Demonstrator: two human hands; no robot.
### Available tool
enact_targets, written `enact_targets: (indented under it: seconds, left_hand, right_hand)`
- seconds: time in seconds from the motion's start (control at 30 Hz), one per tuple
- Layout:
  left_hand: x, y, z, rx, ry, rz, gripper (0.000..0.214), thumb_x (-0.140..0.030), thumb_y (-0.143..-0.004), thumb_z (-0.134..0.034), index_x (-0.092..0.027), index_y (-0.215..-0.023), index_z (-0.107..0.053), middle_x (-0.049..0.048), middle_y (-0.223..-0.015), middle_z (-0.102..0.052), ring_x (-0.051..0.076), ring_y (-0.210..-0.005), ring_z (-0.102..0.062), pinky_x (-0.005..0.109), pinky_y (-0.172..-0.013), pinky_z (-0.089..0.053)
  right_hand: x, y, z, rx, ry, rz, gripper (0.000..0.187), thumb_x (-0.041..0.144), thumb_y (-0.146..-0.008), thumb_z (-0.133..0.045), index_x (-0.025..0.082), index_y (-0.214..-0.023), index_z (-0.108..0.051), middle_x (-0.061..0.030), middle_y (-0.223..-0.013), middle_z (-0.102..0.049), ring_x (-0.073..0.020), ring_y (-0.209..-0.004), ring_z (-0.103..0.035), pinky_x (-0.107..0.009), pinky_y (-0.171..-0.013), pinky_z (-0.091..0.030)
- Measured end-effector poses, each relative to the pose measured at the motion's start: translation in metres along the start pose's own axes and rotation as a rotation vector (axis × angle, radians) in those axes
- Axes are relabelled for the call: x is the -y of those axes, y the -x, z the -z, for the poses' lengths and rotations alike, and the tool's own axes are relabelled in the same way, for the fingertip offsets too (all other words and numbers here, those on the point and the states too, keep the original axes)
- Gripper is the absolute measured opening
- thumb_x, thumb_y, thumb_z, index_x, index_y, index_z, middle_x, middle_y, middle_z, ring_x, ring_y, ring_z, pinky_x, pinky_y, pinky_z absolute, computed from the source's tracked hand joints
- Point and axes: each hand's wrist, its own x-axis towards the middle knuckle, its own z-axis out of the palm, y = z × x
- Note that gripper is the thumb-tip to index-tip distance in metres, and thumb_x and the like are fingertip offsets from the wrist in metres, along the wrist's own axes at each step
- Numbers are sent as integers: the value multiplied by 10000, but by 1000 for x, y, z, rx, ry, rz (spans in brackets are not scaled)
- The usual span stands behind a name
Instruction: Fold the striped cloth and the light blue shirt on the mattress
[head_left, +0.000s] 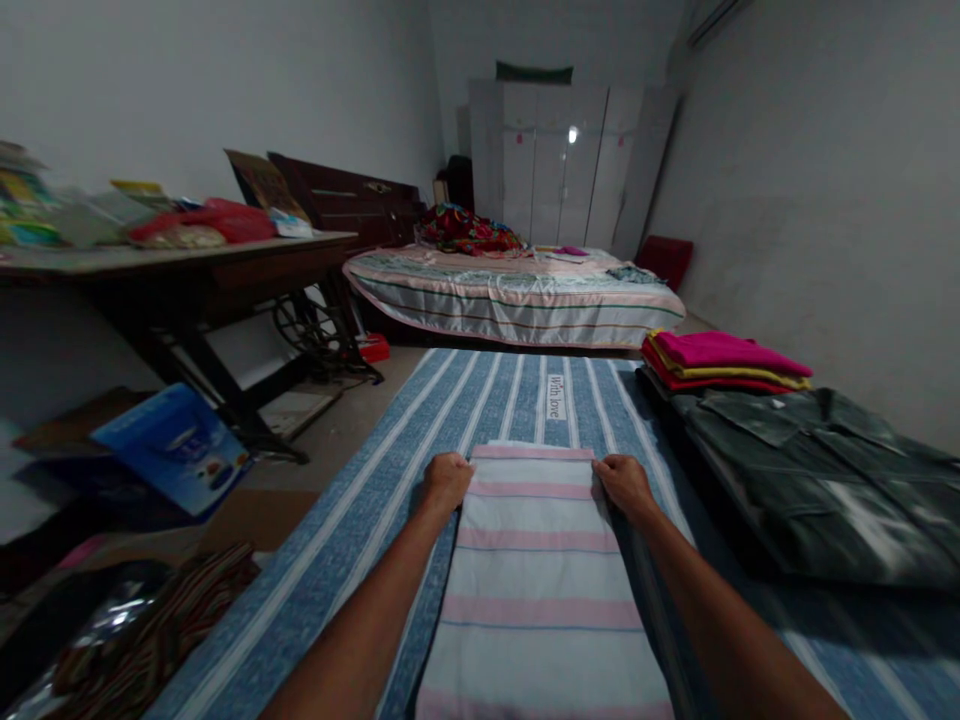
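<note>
A folded cloth [541, 590] with pale blue, white and pink stripes lies lengthwise on a blue-and-white striped sheet [360, 530]. My left hand [445, 481] grips the cloth's far left corner with curled fingers. My right hand [624, 483] grips the far right corner the same way. Both forearms stretch forward along the cloth's two sides.
A dark green shirt [817, 460] lies to the right, with a stack of folded pink, yellow and red cloths [720, 362] behind it. Ahead stands a bed [517, 290]. On the left are a cluttered table [187, 265], a blue box [176, 445] and bundled fabric [157, 620].
</note>
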Motion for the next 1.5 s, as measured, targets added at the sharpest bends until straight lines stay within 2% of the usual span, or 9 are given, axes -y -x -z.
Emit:
enact_targets:
  seconds: [0.33, 0.53, 0.67, 0.73, 0.83, 0.97, 1.07, 1.23, 1.5]
  left_hand:
    - [-2, 0, 2, -20, -159, -84, 196, -278, -759, -613, -182, -588, -602, 15, -637, -654, 167, -685, -630, 216, -565, -377]
    - [-7, 2, 4, -15, -228, -98, 176, -243, -765, -605, -181, -601, -607, 36, -668, -669, 181, -715, -645, 231, -593, -388]
    - [-13, 12, 10, -33, -284, -103, 102, -246, -799, -575, -190, -730, -625, 62, -771, -688, 213, -807, -654, 257, -664, -418]
    - [-15, 22, 12, -100, -341, -156, 110, -224, -835, -523, -192, -868, -623, 80, -904, -684, 222, -904, -640, 274, -734, -434]
    - [-19, 40, 7, -165, -434, -382, 175, -186, -867, -460, -181, -968, -602, 97, -1047, -639, 213, -1025, -590, 294, -862, -441]
    - [-19, 62, -12, -62, -461, -661, 244, -185, -866, -461, -163, -1064, -602, 125, -1297, -544, 240, -1237, -469, 367, -1041, -377]
    - [-17, 70, -21, 54, -511, -677, 411, -280, -881, -474, -143, -1266, -515, 137, -1490, -354, 260, -1393, -277, 424, -1132, -255]
    - [-12, 73, -15, 263, -566, -554, 594, -457, -935, -324, -143, -1440, -332, 117, -1563, -166, 236, -1444, -107, 447, -1162, -142]
    - [-13, 76, -13, 269, -589, -566, 599, -480, -939, -292, -159, -1441, -344, 111, -1558, -182, 246, -1442, -115, 482, -1162, -116]
  right_hand:
    - [-3, -1, -4, -5, 87, 18, 365, 355, -863, -540, 187, -541, -573, 0, -466, -561, -132, -463, -537, -198, -432, -293]
    - [0, -2, -4, -19, 163, 14, 278, 301, -841, -575, 192, -588, -617, -10, -546, -619, -139, -548, -581, -197, -462, -310]
    - [7, 7, 3, -51, 266, 20, 237, 288, -847, -557, 192, -650, -647, -44, -635, -650, -166, -604, -600, -222, -493, -322]
    - [14, 18, 6, -106, 332, 45, 191, 257, -864, -520, 186, -761, -664, -72, -717, -661, -191, -670, -609, -242, -541, -338]
    - [28, 38, 4, -163, 404, 156, 204, 209, -901, -449, 184, -926, -650, -101, -891, -659, -218, -824, -602, -277, -672, -378]
    - [38, 58, -14, -134, 489, 482, 207, 196, -909, -444, 189, -1000, -629, -101, -1069, -624, -234, -1013, -547, -312, -864, -371]
    - [29, 63, -30, -153, 578, 667, 269, 237, -942, -397, 160, -1109, -593, -135, -1217, -571, -271, -1149, -488, -377, -956, -351]
    - [-3, 62, -42, -181, 610, 618, 451, 371, -950, -409, 120, -1320, -467, -178, -1402, -434, -291, -1323, -352, -434, -1045, -309]
    - [3, 68, -33, -147, 605, 572, 435, 361, -950, -391, 144, -1314, -492, -156, -1416, -432, -273, -1321, -372, -464, -1059, -322]
